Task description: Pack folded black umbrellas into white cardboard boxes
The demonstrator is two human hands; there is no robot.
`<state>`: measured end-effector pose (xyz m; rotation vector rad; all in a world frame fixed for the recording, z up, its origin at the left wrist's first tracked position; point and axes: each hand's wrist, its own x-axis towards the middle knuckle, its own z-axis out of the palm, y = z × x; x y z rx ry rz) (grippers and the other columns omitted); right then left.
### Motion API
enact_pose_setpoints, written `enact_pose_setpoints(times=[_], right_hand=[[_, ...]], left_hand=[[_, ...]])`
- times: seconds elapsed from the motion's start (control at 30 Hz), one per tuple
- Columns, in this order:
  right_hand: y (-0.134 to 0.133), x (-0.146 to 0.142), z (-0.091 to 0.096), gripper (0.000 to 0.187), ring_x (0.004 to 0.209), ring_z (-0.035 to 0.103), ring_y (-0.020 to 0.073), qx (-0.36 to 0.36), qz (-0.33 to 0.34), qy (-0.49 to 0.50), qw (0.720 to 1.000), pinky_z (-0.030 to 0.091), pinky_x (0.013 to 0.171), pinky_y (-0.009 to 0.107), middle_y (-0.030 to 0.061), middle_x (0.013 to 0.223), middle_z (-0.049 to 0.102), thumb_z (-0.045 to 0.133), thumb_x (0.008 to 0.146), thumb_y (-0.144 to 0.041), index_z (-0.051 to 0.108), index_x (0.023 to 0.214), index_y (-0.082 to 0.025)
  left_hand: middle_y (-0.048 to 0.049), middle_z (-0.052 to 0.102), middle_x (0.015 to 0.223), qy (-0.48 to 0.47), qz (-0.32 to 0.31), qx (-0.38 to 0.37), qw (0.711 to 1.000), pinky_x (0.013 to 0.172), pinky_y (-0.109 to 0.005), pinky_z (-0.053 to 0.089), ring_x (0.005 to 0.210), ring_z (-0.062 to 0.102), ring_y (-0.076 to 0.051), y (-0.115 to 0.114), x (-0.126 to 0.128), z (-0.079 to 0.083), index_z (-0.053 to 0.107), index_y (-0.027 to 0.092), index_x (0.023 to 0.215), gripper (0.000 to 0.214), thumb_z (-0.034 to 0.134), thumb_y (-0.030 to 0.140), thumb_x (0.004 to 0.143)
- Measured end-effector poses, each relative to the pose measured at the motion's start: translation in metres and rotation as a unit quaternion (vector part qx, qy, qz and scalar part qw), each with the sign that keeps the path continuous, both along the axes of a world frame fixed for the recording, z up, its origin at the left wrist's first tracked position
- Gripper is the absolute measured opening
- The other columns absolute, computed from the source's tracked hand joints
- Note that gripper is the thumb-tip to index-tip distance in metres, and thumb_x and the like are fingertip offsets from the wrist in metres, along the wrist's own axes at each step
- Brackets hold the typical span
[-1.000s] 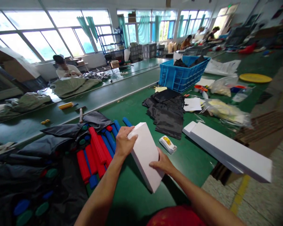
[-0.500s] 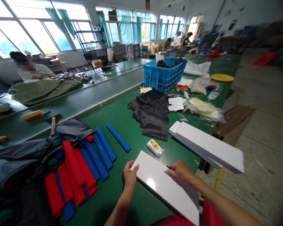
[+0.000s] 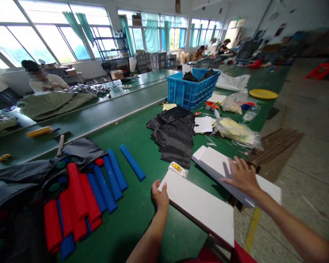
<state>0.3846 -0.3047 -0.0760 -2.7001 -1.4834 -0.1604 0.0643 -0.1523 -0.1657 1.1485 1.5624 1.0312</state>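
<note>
The flat white box (image 3: pixel 199 206) lies on the green workbench (image 3: pixel 137 223), a tape dispenser (image 3: pixel 177 169) touching its far end. The left hand (image 3: pixel 160 197), fingers together, hooks its edge; the right hand (image 3: pixel 242 177) has just moved across, fingers spread on the long white box (image 3: pixel 212 162).
</note>
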Motion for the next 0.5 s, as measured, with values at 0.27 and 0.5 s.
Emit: enact_pose_setpoints(times=[0.27,0.5], right_hand=[[0.11,-0.11,-0.033,0.041,0.079,0.066,0.0268,0.042,0.038,0.399,0.915,0.049,0.068,0.034,0.01,0.084,0.071,0.062,0.076,-0.045,0.062,0.103,-0.015],[0.192,-0.155,-0.039,0.034,0.061,0.064,0.0178,0.058,0.063,0.545,0.834,0.048,0.056,0.027,0.003,0.071,0.068,0.062,0.078,-0.044,0.063,0.096,-0.014]], left_hand=[[-0.0077,0.064,0.092,0.0,-0.029,0.03,0.999,0.09,-0.037,0.047,0.092,0.062,-0.023,-0.005,-0.005,-0.001,0.064,0.015,0.09,0.03,0.065,0.037,0.069],[-0.008,0.064,0.094,-0.006,0.02,0.026,0.999,0.088,-0.037,0.048,0.093,0.062,-0.024,-0.031,-0.017,-0.01,0.062,0.015,0.093,0.042,0.066,0.049,0.068]])
